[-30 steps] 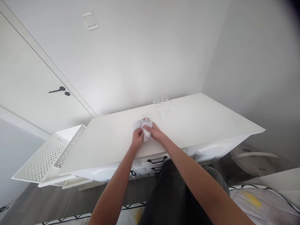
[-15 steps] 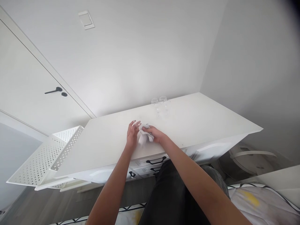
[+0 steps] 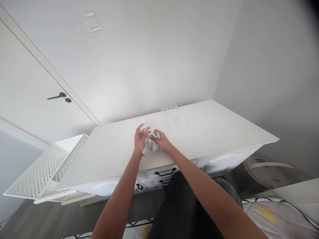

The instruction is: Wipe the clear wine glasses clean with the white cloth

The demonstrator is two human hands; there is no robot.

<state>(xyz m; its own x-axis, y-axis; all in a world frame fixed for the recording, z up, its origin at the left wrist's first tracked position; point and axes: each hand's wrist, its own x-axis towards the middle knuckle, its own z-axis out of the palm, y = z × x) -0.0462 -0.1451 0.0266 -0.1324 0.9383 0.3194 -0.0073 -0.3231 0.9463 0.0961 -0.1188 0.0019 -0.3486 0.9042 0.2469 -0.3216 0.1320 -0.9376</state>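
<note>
My left hand (image 3: 141,137) is wrapped round the bowl of a clear drinking glass (image 3: 145,127), whose lower part is hidden behind fingers and cloth. My right hand (image 3: 159,138) grips a crumpled white cloth (image 3: 151,144) and presses it against the glass's lower end. Both hands are above the front half of a white cabinet top (image 3: 114,142). Behind them, near the wall, several clear stemmed glasses (image 3: 172,107) stand upright in a close group.
A white perforated rack (image 3: 42,166) adjoins the cabinet's left end. Black handles (image 3: 165,172) mark the cabinet's front drawers, close to my legs. A door with a black lever (image 3: 56,96) is at left. A round grey bin-like object (image 3: 264,172) sits low at right.
The cloth has shifted a little left and bunched round the glass's lower part. My left hand has turned the glass slightly, so its bowl shows more clearly.
</note>
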